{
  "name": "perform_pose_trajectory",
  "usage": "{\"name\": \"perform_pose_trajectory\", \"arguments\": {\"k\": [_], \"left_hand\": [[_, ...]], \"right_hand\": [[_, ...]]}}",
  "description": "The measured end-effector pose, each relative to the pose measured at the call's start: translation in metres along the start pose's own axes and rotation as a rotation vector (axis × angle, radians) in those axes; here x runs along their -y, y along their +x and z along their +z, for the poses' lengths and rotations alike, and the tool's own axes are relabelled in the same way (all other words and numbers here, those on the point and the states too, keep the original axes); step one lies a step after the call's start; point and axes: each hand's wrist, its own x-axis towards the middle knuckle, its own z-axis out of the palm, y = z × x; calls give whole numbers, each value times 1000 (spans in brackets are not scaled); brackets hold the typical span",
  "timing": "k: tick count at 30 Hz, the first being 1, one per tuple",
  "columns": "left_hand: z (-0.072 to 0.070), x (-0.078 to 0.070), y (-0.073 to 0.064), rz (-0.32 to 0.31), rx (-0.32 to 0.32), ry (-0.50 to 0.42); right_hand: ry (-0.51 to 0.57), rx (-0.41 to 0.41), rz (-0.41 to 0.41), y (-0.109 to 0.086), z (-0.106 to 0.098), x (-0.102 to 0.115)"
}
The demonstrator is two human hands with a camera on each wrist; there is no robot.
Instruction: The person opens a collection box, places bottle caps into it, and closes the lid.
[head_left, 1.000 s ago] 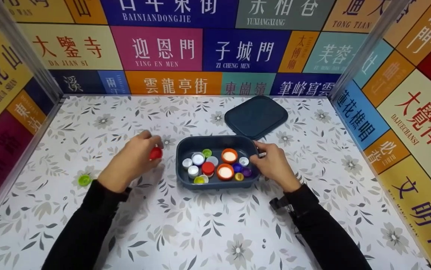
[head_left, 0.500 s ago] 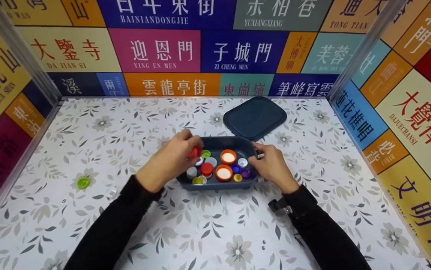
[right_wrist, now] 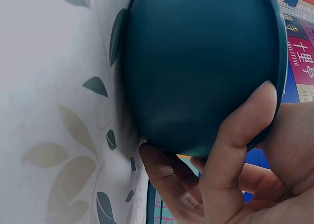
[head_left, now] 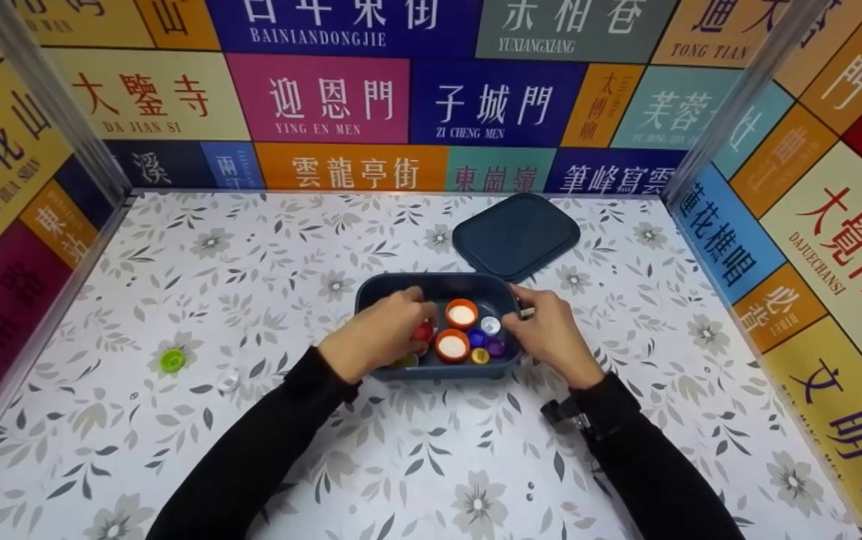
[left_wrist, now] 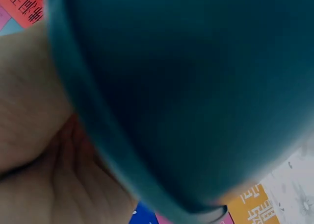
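A dark blue box [head_left: 408, 370] with rounded corners holds several bottle caps. My left hand [head_left: 382, 330] reaches over its left side in the head view, fingers curled at a red bottle cap [head_left: 423, 331] low inside. In the left wrist view the box wall [left_wrist: 171, 96] hides my fingertips; only part of the left hand [left_wrist: 64, 155] shows past the rim. My right hand [head_left: 551, 330] grips the box's right end. In the right wrist view, the right hand [right_wrist: 230, 170] has its thumb on the outer wall and other fingers near the lower corner.
Two orange-rimmed caps [head_left: 452, 346] and smaller white, purple and gold ones lie in the box. A dark lid [head_left: 517, 234] lies behind it. On the table at left are a green cap [head_left: 172, 360] and a clear one [head_left: 229, 381]. Printed panels [head_left: 333, 100] stand at the back.
My left hand has carried a red bottle cap rightward from beside the box to inside it, and lowered it. The right hand stays at the box's right end.
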Motion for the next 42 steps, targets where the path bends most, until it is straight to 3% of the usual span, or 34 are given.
{"name": "perform_pose_trajectory", "arguments": {"k": [12, 23, 31, 36, 42], "left_hand": [[4, -1, -2, -12, -9, 12], [-6, 1, -10, 3, -65, -30], [-21, 11, -27, 11, -153, -26], [-27, 20, -44, -35, -211, -23], [-30, 35, -67, -109, -228, -14]], "right_hand": [[-8, 12, 21, -1, 1, -1], [-28, -7, -2, 1, 0, -2], [-18, -6, -4, 2, -1, -1], [-4, -2, 6, 1, -1, -1], [21, 12, 10, -1, 0, -1]]}}
